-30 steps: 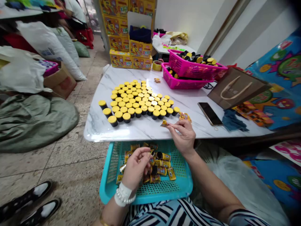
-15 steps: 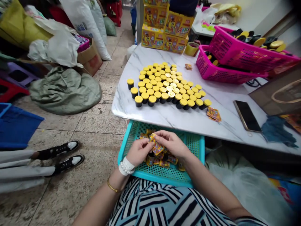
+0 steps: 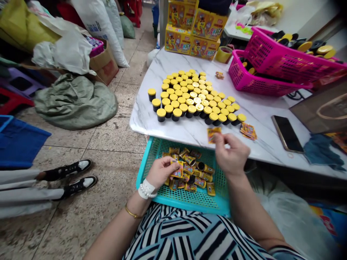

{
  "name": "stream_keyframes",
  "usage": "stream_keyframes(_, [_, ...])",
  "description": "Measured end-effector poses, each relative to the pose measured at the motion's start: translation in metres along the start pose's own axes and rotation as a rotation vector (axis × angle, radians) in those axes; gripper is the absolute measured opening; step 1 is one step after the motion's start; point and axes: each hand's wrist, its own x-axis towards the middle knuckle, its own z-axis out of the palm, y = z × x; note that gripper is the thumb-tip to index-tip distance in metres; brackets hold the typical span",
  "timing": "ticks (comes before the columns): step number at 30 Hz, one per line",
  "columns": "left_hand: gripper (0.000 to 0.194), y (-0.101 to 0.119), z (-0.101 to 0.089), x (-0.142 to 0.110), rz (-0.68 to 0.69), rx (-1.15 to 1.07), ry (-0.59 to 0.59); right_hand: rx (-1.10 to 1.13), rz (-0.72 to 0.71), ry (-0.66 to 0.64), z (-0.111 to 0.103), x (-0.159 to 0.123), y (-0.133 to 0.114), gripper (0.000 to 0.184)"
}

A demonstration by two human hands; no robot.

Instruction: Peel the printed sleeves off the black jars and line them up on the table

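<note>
My left hand (image 3: 162,170) pinches a small printed yellow-orange label (image 3: 177,169) above the turquoise basket (image 3: 143,169). In that basket lie several small tubs (image 3: 199,182) wrapped in similar printed labels, mostly on their sides. My right hand (image 3: 232,153) is raised at the table's front edge, its fingers closed on another printed label (image 3: 213,135), blurred by motion. Beyond it, many black tubs with yellow lids (image 3: 189,95) stand upright in close rows on the table. A small stack of labels (image 3: 248,130) lies to the right of these tubs.
The marble-patterned table (image 3: 168,130) also holds a phone (image 3: 287,133), stacked pink baskets (image 3: 271,79), a tape roll (image 3: 223,54) and printed yellow boxes (image 3: 204,47). A person's shoes (image 3: 73,177) are on the floor at left, near a blue bin (image 3: 21,144).
My hands have separated. The right one has moved up and right to the table edge with a label; the left stays over the basket with another, uncovering the wrapped tubs.
</note>
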Motion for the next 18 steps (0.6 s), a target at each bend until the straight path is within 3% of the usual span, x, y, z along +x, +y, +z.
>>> stream_keyframes(4, [0.042, -0.013, -0.006, 0.005, 0.039, -0.016, 0.14, -0.332, -0.048, 0.085, -0.01, 0.031, 0.042, 0.04])
stream_keyframes(7, [0.044, -0.016, -0.007, 0.006, 0.073, -0.062, 0.206, -0.239, -0.05, 0.224, -0.008, 0.014, 0.028, 0.053])
stream_keyframes(8, [0.041, -0.015, -0.005, 0.006, 0.077, -0.098, 0.216, -0.136, -0.044, 0.184, -0.004, 0.003, 0.015, 0.047])
stream_keyframes(9, [0.039, -0.014, -0.003, 0.006, 0.075, -0.138, 0.22, 0.011, -0.034, 0.056, 0.001, -0.009, 0.0, 0.039])
stream_keyframes(11, [0.038, -0.01, 0.002, 0.006, 0.059, -0.204, 0.212, 0.353, 0.083, -0.346, 0.014, -0.033, -0.027, 0.03])
stream_keyframes(13, [0.04, -0.007, 0.006, 0.006, 0.057, -0.238, 0.214, 0.578, 0.246, -0.645, 0.03, -0.049, -0.044, 0.024])
stream_keyframes(15, [0.039, -0.006, 0.008, 0.004, 0.098, -0.234, 0.267, 0.662, 0.411, -0.768, 0.043, -0.058, -0.047, 0.031])
stream_keyframes(18, [0.032, -0.007, 0.006, -0.002, 0.23, -0.16, 0.429, 0.663, 0.497, -0.7, 0.051, -0.06, -0.04, 0.038])
